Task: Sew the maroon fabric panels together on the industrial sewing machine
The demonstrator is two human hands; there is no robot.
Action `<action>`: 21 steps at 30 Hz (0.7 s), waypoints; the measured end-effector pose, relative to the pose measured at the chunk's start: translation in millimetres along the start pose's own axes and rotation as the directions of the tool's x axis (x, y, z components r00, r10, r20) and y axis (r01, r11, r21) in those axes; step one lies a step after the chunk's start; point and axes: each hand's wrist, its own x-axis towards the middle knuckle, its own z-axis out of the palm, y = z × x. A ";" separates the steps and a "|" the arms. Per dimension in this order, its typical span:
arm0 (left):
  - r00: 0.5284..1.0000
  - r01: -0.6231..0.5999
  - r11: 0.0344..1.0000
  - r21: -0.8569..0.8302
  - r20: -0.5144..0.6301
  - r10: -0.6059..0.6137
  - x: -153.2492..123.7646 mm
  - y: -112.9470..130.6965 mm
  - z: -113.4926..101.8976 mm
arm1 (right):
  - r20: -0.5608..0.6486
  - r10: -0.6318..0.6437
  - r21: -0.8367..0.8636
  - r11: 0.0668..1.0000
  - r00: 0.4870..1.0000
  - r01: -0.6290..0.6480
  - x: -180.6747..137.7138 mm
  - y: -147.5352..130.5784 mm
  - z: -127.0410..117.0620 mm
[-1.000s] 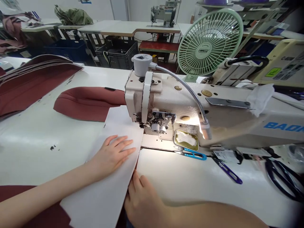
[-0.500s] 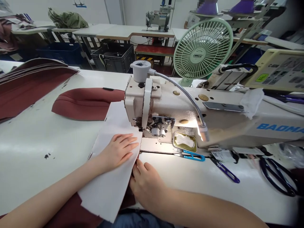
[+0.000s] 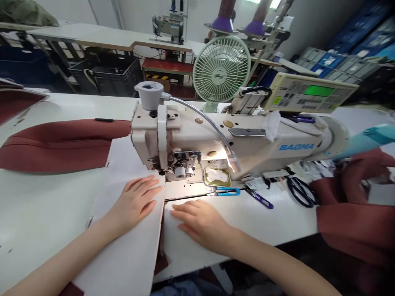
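Note:
My left hand (image 3: 135, 201) lies flat, fingers spread, on a white sheet of material (image 3: 123, 246) that runs under the presser foot of a cream industrial sewing machine (image 3: 216, 139). Dark red fabric (image 3: 161, 259) peeks out from under the sheet's right edge. My right hand (image 3: 197, 220) rests flat and open on the white table (image 3: 262, 222) just right of that edge, in front of the machine bed. Neither hand holds anything.
A stitched dark red piece (image 3: 58, 144) lies behind the machine at left. Blue thread snips (image 3: 228, 191), purple snips (image 3: 262, 200) and black scissors (image 3: 300, 191) lie by the machine base. A green fan (image 3: 220, 70), control panel (image 3: 308, 96) and red fabric heap (image 3: 358, 213) stand right.
My right hand has left the sheet's edge and now lies flat on the table. My view has swung right, bringing the control panel and red heap into sight. My left hand stays on the sheet.

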 end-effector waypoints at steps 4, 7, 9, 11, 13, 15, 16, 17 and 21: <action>0.999 0.003 1.000 -0.027 -0.045 -0.004 -1.1 -2.9 3.0 | -0.329 0.432 -0.056 0.879 0.840 -0.474 -74.6 52.2 -35.0; 0.998 -0.004 0.999 -0.033 -0.067 0.001 -3.0 -4.9 7.0 | -0.486 0.561 -0.125 0.714 0.670 -0.689 -129.7 91.6 -52.8; 0.997 -0.001 0.999 -0.033 -0.071 -0.001 -4.6 -5.9 10.0 | -0.503 0.577 -0.163 0.667 0.643 -0.727 -153.7 110.6 -56.5; 0.997 -0.002 1.000 -0.030 -0.081 -0.001 -6.1 -6.6 12.5 | -0.483 0.591 -0.181 0.654 0.645 -0.735 -165.9 121.7 -55.7; 0.995 -0.008 1.000 -0.022 -0.103 0.006 -7.4 -7.0 14.6 | -0.467 0.605 -0.188 0.645 0.645 -0.741 -169.8 125.9 -54.7; 0.992 -0.017 1.000 -0.013 -0.127 0.015 -8.5 -7.5 16.7 | -0.470 0.612 -0.191 0.633 0.636 -0.750 -170.0 124.2 -56.9; 0.991 -0.019 1.000 -0.010 -0.135 0.018 -9.1 -7.9 17.9 | -0.476 0.614 -0.189 0.628 0.630 -0.755 -169.7 121.1 -59.1; 0.990 -0.020 1.000 -0.007 -0.138 0.019 -9.6 -8.3 19.0 | -0.484 0.614 -0.180 0.628 0.624 -0.758 -169.0 116.4 -61.7; 0.989 -0.029 1.000 -0.002 -0.142 0.029 -10.4 -10.8 22.8 | -0.478 0.618 -0.055 0.688 0.624 -0.723 -152.5 78.4 -63.1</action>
